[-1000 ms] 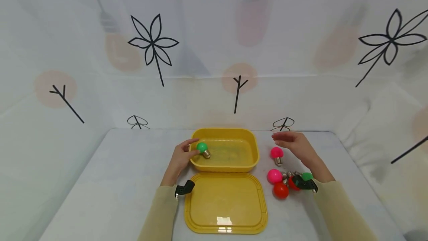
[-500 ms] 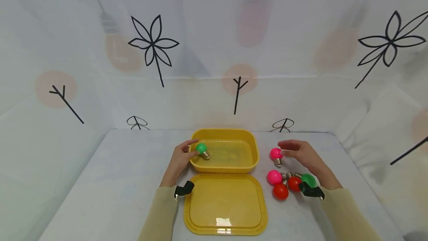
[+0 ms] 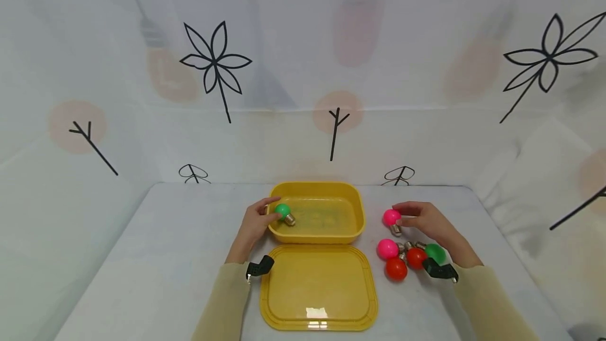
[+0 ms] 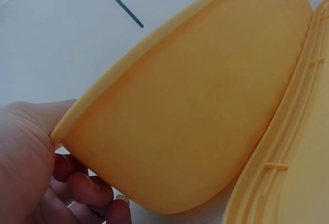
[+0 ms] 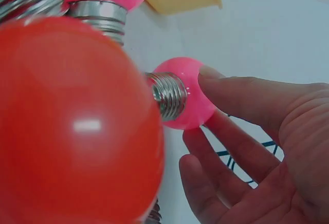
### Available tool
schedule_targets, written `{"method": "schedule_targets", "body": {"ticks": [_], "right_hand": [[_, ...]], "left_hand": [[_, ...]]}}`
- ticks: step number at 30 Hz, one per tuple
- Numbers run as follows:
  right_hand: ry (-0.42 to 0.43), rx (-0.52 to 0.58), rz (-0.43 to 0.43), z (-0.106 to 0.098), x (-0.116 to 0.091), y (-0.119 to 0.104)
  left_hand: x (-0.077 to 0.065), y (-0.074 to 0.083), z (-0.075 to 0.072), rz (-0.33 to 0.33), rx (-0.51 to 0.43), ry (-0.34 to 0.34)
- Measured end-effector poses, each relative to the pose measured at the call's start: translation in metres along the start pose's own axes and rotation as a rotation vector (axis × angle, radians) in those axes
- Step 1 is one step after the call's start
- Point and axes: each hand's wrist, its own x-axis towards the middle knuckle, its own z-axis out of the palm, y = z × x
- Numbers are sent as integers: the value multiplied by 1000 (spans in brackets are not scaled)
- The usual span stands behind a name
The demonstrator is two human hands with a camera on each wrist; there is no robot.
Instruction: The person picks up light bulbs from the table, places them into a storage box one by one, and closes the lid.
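My left hand (image 3: 252,225) grips the left rim of a yellow plastic container (image 3: 326,239), thumb over the edge and fingers curled against the outer wall (image 4: 164,111) in the left wrist view. A green light bulb (image 3: 282,210) with a metal screw base lies inside, close by that thumb. On the right, my right hand (image 3: 433,223) pinches a pink light bulb (image 3: 391,217) by its round globe. Its screw base points toward me. The right wrist view shows the thumb on one side of this bulb (image 5: 193,98) and fingertips on the other.
A yellow lid (image 3: 319,288) lies flat in front of the container. Several more bulbs cluster near my right wrist: a pink bulb (image 3: 387,249), a red bulb (image 3: 396,269), another red bulb (image 3: 416,258) and a green bulb (image 3: 435,253). Patterned white cloth (image 3: 265,141) hangs behind.
My right hand has come down toward me from beyond the pink bulb, and its thumb and fingers have closed on the globe. The left hand has stayed at the container's rim.
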Motion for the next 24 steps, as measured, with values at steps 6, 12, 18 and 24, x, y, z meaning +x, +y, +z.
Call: {"method": "schedule_targets", "body": {"ticks": [6, 12, 18, 24], "right_hand": [[12, -35, 27, 1, 1, 1], [20, -49, 57, 3, 6, 5], [13, -47, 50, 4, 8, 5], [9, -63, 50, 7, 9, 4]], "left_hand": [[0, 1, 0, 6, -6, -9], [0, 2, 0, 5, 12, -15], [1, 3, -1, -12, 25, -21], [2, 1, -1, -24, 16, -23]]}}
